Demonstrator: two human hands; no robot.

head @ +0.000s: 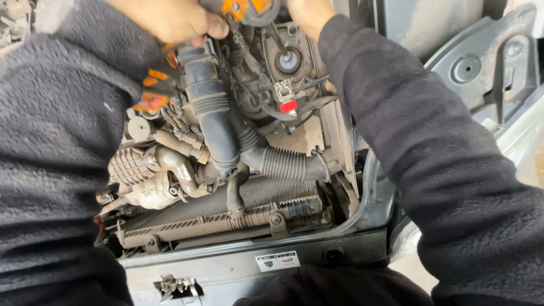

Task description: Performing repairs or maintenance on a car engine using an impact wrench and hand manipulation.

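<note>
Below the hands: two ribbed intake hoses (218, 122). Left hand (170, 20) closed, thumb on an orange-handled tool (154, 90); right hand (310, 14), grip not discernible.

One label shows: a small white rectangular sticker (277, 261) on the front crossmember (226, 271) of the engine bay, at the bottom of the view, just below the radiator (226, 218). It lies flat on the grey metal, slightly tilted, its long side running along the panel. It carries two small dark emblems on its left half and a red mark on its right half, with fine dark print too small to make out. It sits between a metal latch (177, 285) to its left and a round dark hole (334, 254) to its right.
</note>
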